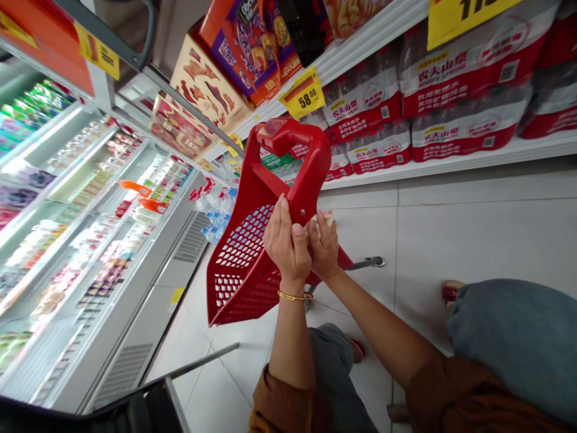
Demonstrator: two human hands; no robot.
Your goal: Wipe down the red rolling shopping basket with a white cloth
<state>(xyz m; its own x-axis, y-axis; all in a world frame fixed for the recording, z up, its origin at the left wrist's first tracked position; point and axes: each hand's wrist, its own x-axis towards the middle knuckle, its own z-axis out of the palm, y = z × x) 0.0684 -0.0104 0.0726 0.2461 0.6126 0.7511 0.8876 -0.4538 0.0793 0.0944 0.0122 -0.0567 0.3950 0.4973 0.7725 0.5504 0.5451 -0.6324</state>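
The basket (243,264), red and slotted, is tipped up on its side in the aisle in front of you. Its handle (293,141) points toward the shelf of water packs (451,78). Your left hand (286,240), with a gold bracelet (293,296) at the wrist, has its grip closed round the side bar of the handle. Your right hand (324,246) touches the left, its grip pinching a pale wad (325,218) against that same bar. A chilled cabinet (90,210) runs along your left, and the tiled floor (451,228) lies below.
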